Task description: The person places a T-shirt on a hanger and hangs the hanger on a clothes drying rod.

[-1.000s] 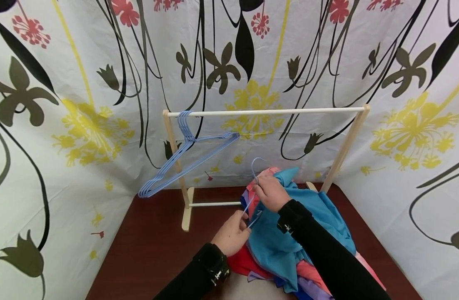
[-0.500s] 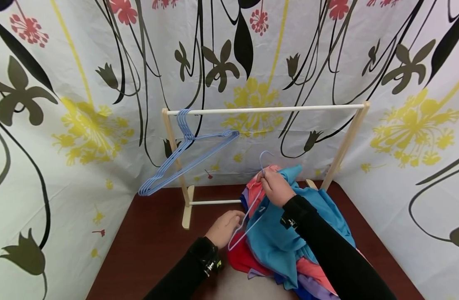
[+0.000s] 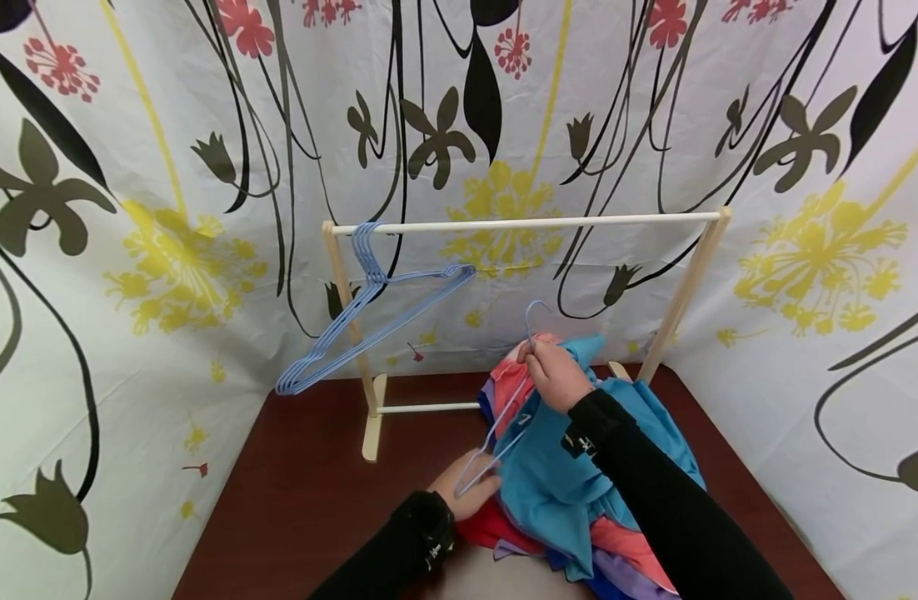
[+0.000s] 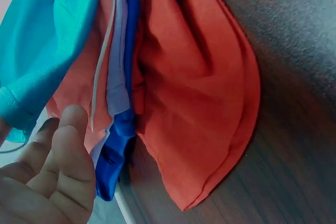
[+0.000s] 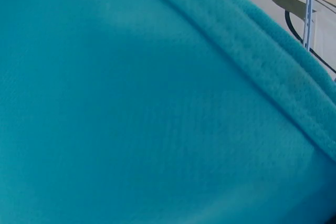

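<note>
My right hand [image 3: 555,377] pinches the neck of a light blue wire hanger [image 3: 528,321] in the head view, its hook pointing up. My left hand [image 3: 462,487] lies behind the hanger's lower corner, fingers extended and not curled round the wire. In the left wrist view, the fingers of that left hand [image 4: 58,177] reach up beside a teal shirt [image 4: 47,40]. The same teal shirt [image 3: 564,483] drapes over the clothes pile below my right hand. It fills most of the right wrist view, which hides the right hand.
Several blue hangers [image 3: 372,283] hang at the left of a wooden rack's rail [image 3: 534,223]. Red cloth [image 3: 496,529], pink, purple and dark blue garments lie on the brown table [image 3: 279,500]. A floral curtain [image 3: 167,400] encloses the back and sides.
My left hand has let go of the hanger, drawn off to the left, then come back behind its lower corner. My right hand, still pinching the neck, has shifted slightly right.
</note>
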Motion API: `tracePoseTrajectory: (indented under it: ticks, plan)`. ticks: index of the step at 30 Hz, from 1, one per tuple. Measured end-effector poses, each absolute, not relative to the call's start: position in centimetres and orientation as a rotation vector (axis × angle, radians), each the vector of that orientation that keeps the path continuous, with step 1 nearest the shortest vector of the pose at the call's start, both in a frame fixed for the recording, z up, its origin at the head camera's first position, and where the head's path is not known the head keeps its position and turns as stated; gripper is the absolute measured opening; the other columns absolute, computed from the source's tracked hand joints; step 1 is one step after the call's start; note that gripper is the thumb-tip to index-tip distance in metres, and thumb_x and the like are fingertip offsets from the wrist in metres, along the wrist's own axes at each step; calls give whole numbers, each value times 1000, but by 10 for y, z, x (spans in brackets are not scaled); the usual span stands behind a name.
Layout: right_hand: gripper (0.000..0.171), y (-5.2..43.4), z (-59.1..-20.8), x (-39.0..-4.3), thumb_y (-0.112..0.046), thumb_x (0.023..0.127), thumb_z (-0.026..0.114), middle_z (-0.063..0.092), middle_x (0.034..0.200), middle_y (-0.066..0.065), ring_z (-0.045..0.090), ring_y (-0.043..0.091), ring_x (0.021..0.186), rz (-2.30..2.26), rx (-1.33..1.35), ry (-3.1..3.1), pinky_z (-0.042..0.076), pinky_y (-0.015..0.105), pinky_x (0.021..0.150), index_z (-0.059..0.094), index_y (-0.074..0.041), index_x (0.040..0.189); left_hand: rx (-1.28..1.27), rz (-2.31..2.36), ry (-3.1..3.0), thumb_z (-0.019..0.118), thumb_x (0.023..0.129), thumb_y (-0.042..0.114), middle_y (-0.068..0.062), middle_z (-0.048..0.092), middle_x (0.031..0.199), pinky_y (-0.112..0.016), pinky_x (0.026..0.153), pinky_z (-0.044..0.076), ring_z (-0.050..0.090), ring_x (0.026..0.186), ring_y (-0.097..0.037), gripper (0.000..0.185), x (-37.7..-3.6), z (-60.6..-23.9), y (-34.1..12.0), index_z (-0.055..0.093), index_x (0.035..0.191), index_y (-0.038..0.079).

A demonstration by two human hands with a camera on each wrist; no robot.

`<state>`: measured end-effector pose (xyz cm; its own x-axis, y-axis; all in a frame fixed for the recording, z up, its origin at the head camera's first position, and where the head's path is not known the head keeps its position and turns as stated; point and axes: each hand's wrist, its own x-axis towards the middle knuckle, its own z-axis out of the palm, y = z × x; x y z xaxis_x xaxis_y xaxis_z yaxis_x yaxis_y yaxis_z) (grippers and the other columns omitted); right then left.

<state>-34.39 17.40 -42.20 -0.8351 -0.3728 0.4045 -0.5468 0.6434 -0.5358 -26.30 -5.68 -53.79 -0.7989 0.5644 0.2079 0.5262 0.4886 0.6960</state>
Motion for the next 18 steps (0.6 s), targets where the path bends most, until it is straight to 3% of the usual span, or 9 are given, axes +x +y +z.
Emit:
tracePoseTrajectory:
  ticks: [10, 18]
  plan:
    - [21, 194, -426, -352, -11, 110, 40, 60, 100, 14, 52, 25, 81, 1018, 619, -2631, 43, 44, 79, 59, -5, 111, 821, 971, 2670, 59, 101, 33, 9, 56, 100, -31, 81, 48, 53, 89, -8, 22, -256, -535, -58, 67, 118, 22]
    - [25, 209, -424, -355, -14, 111, 38, 57, 91, 12, 51, 25, 77, 1002, 546, -2627, 40, 44, 76, 60, -3, 112, 782, 926, 2601, 55, 104, 38, 4, 64, 118, -42, 97, 50, 58, 107, -13, 32, -252, -523, -68, 65, 128, 19]
